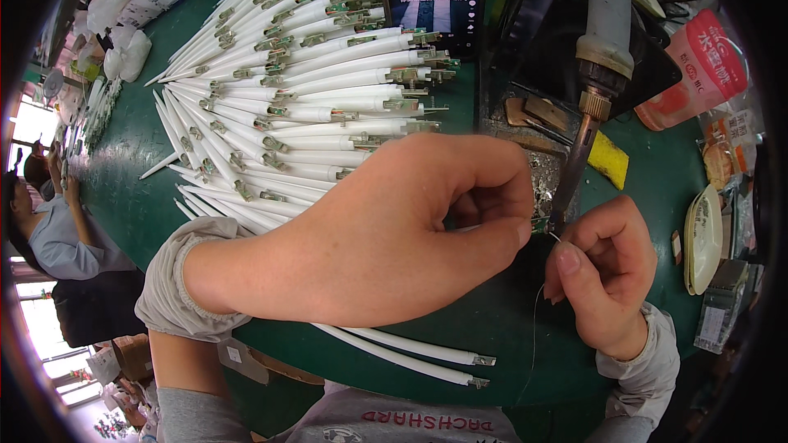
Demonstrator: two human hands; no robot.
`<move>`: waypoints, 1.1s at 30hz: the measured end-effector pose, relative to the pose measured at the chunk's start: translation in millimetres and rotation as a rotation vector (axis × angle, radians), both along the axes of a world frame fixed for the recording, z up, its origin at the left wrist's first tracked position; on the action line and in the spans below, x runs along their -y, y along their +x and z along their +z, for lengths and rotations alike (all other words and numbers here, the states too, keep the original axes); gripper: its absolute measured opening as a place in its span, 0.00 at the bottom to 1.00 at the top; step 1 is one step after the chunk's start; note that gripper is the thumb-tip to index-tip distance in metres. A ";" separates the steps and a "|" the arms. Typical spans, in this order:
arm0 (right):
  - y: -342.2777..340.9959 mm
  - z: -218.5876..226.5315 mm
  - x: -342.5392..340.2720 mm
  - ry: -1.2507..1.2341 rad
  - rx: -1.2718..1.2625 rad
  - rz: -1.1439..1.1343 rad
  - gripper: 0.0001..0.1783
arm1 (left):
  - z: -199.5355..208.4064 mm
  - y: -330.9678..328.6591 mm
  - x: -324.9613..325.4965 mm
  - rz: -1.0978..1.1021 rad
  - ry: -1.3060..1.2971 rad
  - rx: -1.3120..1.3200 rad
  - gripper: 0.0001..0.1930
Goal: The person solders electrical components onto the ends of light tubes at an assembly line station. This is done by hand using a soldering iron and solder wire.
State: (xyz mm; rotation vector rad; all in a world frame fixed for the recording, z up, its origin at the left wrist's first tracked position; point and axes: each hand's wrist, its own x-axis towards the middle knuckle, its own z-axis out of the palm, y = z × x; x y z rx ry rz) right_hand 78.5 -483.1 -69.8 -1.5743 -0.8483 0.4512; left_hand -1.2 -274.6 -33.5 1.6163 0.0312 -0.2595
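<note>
My left hand is closed, thumb and forefinger pinched at the tip of a soldering iron. Just past those fingertips shows a small green circuit board; the rest of what they hold is hidden behind the hand. Opposite, my right hand pinches a thin solder wire, its short end up at the iron's tip and its long tail hanging down. Two white tapered sticks with small boards at their ends lie below my left hand.
A large fanned pile of similar white sticks covers the table's far left. Behind it stands a phone playing a video. On the right are a yellow sponge, a pink packet and an oval dish. Another person sits at far left.
</note>
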 end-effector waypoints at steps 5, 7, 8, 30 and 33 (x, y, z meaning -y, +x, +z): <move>1.0 1.5 -2.6 0.024 -0.043 0.016 0.08 | -2.7 1.7 0.5 0.006 -0.034 0.029 0.02; 1.6 1.3 -2.3 0.025 -0.035 0.037 0.08 | -3.4 1.9 1.2 0.017 -0.037 0.044 0.01; 1.2 1.3 -2.5 0.026 -0.035 0.038 0.08 | -3.0 1.4 1.6 0.018 -0.036 0.044 0.01; 4.5 -2.7 -0.8 0.023 -0.127 0.085 0.07 | 1.0 -4.5 4.9 0.023 0.031 -0.101 0.03; 4.1 -1.1 -1.0 0.026 -0.130 0.085 0.07 | 2.6 -5.4 4.8 0.027 0.044 -0.086 0.04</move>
